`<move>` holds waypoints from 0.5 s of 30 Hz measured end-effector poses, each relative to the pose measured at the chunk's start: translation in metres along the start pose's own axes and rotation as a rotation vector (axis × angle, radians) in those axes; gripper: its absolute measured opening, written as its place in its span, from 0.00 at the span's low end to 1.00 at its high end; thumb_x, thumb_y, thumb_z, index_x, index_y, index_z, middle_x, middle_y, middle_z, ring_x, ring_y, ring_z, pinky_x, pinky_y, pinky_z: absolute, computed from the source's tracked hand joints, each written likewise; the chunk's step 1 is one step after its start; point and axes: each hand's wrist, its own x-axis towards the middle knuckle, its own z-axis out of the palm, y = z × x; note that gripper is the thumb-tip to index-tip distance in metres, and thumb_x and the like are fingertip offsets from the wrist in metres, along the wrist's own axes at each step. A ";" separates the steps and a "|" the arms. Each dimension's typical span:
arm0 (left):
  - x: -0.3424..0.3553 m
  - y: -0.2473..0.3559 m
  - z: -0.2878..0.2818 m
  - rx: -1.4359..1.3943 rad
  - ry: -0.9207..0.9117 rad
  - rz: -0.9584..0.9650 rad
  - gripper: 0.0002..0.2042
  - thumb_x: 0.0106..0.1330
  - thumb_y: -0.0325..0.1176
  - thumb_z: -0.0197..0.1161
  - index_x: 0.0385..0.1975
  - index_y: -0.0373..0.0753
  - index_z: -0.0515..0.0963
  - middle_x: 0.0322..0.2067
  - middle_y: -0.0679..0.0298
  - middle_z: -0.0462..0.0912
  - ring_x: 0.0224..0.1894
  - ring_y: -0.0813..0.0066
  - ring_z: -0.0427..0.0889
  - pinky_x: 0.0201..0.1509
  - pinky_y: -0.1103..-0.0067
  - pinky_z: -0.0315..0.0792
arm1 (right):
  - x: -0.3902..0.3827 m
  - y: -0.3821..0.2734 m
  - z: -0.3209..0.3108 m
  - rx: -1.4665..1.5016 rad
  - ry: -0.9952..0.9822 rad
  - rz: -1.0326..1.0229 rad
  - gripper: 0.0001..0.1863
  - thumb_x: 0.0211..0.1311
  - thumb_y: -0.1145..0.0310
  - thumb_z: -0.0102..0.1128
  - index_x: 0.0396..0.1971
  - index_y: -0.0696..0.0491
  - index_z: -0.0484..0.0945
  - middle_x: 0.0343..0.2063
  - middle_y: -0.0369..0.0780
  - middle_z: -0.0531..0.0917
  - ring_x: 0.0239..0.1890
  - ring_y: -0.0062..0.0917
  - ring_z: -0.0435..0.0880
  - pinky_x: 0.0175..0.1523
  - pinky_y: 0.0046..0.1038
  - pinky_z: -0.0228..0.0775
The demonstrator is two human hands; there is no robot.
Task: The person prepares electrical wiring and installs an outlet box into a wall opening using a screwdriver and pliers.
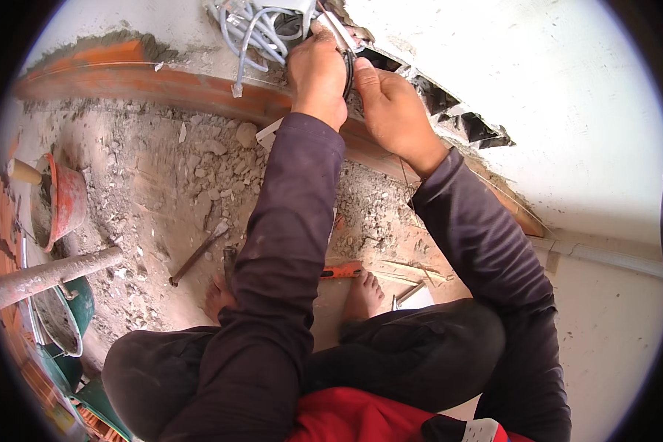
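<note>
Both my hands are up at a broken opening (482, 129) low in the white wall, at the top of the view. My left hand (317, 77) is closed beside a narrow white strip (337, 31); its fingertips are hidden, so what it grips cannot be made out. A thin black cable (348, 74) hangs in a loop between the hands. Its side is pinched by my right hand (396, 110), the thumb pointing up along it. Left of my left hand hangs a bundle of grey cables (254, 33), one ending in a clear plug (237, 89).
Rubble (214, 158) covers the floor below the wall. A long metal chisel (197, 254) lies there, and an orange tool (341, 271) lies by my bare foot (364, 296). At left are a red bucket (68, 199), a thick pole (59, 275) and a green bucket (85, 306).
</note>
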 end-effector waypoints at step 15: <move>-0.015 0.008 0.010 0.145 0.005 0.082 0.25 0.78 0.49 0.50 0.44 0.27 0.79 0.37 0.64 0.82 0.38 0.81 0.74 0.46 0.79 0.69 | 0.008 0.011 -0.015 0.029 -0.055 -0.014 0.31 0.77 0.53 0.41 0.21 0.62 0.77 0.19 0.55 0.79 0.25 0.52 0.79 0.35 0.44 0.71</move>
